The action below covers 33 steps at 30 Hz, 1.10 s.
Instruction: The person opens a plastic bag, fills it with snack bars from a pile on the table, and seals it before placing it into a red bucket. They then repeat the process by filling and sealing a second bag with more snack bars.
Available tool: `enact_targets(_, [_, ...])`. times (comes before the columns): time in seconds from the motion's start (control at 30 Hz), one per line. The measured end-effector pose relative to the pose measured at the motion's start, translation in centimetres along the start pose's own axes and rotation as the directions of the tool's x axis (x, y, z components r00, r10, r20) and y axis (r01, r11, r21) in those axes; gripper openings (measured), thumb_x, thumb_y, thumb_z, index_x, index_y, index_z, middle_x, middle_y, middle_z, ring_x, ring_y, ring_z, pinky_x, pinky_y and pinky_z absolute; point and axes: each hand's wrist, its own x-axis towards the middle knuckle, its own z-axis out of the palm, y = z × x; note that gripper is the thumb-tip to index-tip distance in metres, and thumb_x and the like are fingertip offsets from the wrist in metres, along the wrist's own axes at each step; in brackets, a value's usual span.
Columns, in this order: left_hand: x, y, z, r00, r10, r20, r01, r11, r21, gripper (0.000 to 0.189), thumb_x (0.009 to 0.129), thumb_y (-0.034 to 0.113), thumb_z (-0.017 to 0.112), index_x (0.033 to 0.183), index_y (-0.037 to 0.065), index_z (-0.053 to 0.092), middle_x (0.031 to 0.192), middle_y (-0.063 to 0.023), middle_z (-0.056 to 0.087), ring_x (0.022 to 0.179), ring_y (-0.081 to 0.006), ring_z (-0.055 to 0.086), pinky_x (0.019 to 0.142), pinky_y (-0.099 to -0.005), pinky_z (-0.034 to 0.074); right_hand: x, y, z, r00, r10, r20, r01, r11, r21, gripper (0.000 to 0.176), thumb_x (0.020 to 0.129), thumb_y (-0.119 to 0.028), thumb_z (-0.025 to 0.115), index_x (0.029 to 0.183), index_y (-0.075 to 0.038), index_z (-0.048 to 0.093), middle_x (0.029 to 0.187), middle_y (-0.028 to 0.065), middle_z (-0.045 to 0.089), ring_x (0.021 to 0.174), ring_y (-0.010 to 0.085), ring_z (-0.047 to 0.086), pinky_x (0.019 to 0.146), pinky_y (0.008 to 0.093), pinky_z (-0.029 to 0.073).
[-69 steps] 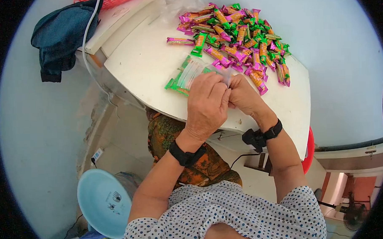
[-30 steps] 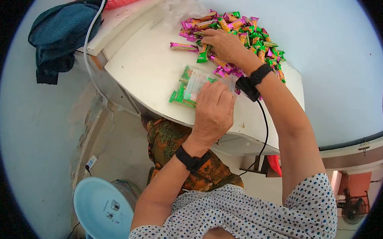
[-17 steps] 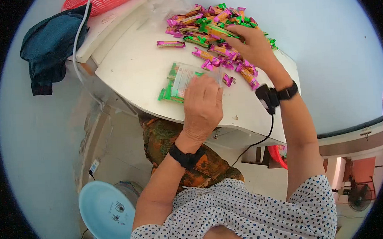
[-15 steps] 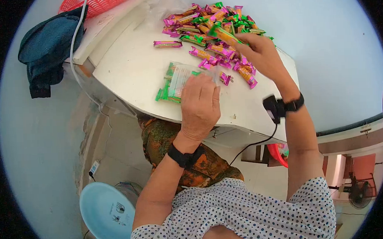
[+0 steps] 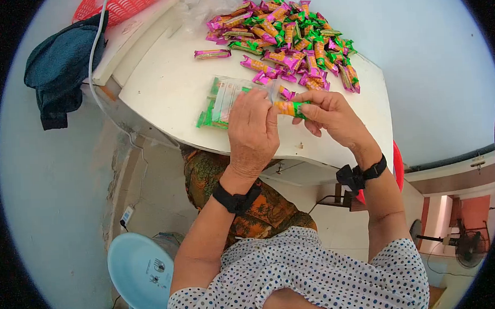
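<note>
My left hand (image 5: 252,127) is closed on the edge of a clear plastic bag (image 5: 226,101), which lies on the white table with green-ended packets in it. Between the thumb and fingers of my right hand (image 5: 333,116) is a green and orange packet (image 5: 285,107). The packet's far end is at the bag's right side, close to my left fingertips. Behind both hands lies a heap of pink and green wrapped packets (image 5: 287,33). A single pink packet (image 5: 212,54) rests apart, left of the heap.
The white table (image 5: 163,92) has a curved front edge. A dark blue cloth (image 5: 64,63) and a red basket (image 5: 114,9) are at the upper left. A light blue basin (image 5: 140,272) stands below left. A white cable (image 5: 95,62) hangs at the left.
My right hand has come down from the heap to the bag's right side with the packet in its fingers. My left hand has stayed on the bag, with a slight shift.
</note>
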Motion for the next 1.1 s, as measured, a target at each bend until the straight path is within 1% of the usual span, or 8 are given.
enact_targets(0.1, [0.0,-0.2,0.0,1.0,-0.001,0.012,0.001,1.0,-0.027,0.013,0.092,0.007,0.063,0.102,0.001,0.058,0.111,-0.0166,0.063,0.108,-0.0389,0.061,0.1,-0.0534,0.045,1.1,0.6,0.2,0.998,-0.021,0.055,0.018,0.998,0.055,0.029,0.099,-0.015,0.058,0.124,0.001,0.06,0.089,0.0082,0.071,0.06,0.0056,0.054,0.052,0.0206,0.043])
enact_targets(0.4, [0.1,-0.1,0.0,0.999,0.027,0.034,-0.028,0.999,0.025,0.013,0.093,0.01,0.062,0.101,0.001,0.057,0.111,-0.0169,0.063,0.111,-0.0396,0.06,0.102,-0.0545,0.044,3.7,1.4,2.5,0.987,0.015,0.16,-0.039,0.988,0.148,0.023,0.095,-0.01,0.06,0.118,-0.005,0.061,0.066,-0.0036,0.052,0.052,0.0046,0.047,0.046,0.0214,0.034])
enact_targets(0.6, [0.5,0.1,-0.1,0.999,0.026,0.038,-0.027,0.999,0.035,0.011,0.092,0.008,0.062,0.099,0.001,0.058,0.11,-0.0173,0.064,0.108,-0.0391,0.062,0.102,-0.0545,0.044,4.7,0.9,3.9,0.991,0.05,0.123,-0.058,0.996,0.068,0.013,0.09,-0.005,0.061,0.102,-0.006,0.066,0.068,-0.0032,0.055,0.053,0.0044,0.046,0.045,0.0224,0.032])
enact_targets(0.7, [0.7,0.4,-0.1,1.0,0.011,0.025,-0.012,0.999,0.035,0.009,0.091,0.005,0.062,0.098,0.001,0.058,0.109,-0.0178,0.067,0.104,-0.0392,0.064,0.101,-0.0539,0.046,5.9,2.3,3.8,0.988,0.031,0.15,-0.038,0.998,0.041,0.009,0.089,-0.003,0.06,0.093,-0.005,0.068,0.068,-0.0023,0.056,0.054,0.0043,0.046,0.045,0.023,0.032])
enact_targets(0.83, [0.6,0.2,0.1,0.999,0.015,0.038,-0.017,0.999,0.045,0.008,0.092,0.005,0.061,0.098,0.001,0.058,0.111,-0.0181,0.067,0.103,-0.0392,0.064,0.1,-0.0532,0.047,6.2,2.4,3.2,0.975,0.084,0.207,-0.099,0.993,0.062,0.004,0.088,-0.006,0.065,0.088,-0.004,0.069,0.066,-0.0019,0.057,0.05,0.0055,0.047,0.044,0.0228,0.033])
enact_targets(0.93, [0.7,0.2,0.2,0.999,0.005,0.04,-0.008,0.998,0.061,0.007,0.093,0.005,0.06,0.099,0.001,0.058,0.111,-0.0185,0.067,0.102,-0.0393,0.064,0.1,-0.0522,0.047,4.9,0.1,2.6,0.986,0.09,0.142,-0.092,0.996,0.008,0.008,0.088,-0.01,0.067,0.088,-0.002,0.07,0.066,-0.0001,0.059,0.048,0.0073,0.05,0.042,0.023,0.036])
enact_targets(1.0, [0.6,0.3,0.1,0.999,-0.003,0.049,-0.001,0.997,0.074,0.008,0.093,0.004,0.06,0.1,0.001,0.058,0.111,-0.0186,0.067,0.103,-0.0392,0.064,0.101,-0.052,0.047,4.3,-1.0,1.5,0.997,0.058,0.046,-0.053,0.993,-0.102,0.012,0.088,-0.011,0.068,0.095,-0.001,0.071,0.069,0.0001,0.063,0.049,0.006,0.051,0.042,0.022,0.037])
enact_targets(1.1, [0.4,0.1,0.2,0.998,0.031,0.051,-0.036,0.995,0.093,0.01,0.092,0.004,0.062,0.099,0.001,0.057,0.11,-0.0179,0.065,0.101,-0.0377,0.063,0.097,-0.0527,0.048,4.0,-1.3,-1.7,0.989,-0.061,-0.136,0.024,0.965,-0.26,0.017,0.088,-0.012,0.069,0.099,0.0,0.072,0.073,0.0013,0.067,0.048,0.0056,0.052,0.043,0.0217,0.039])
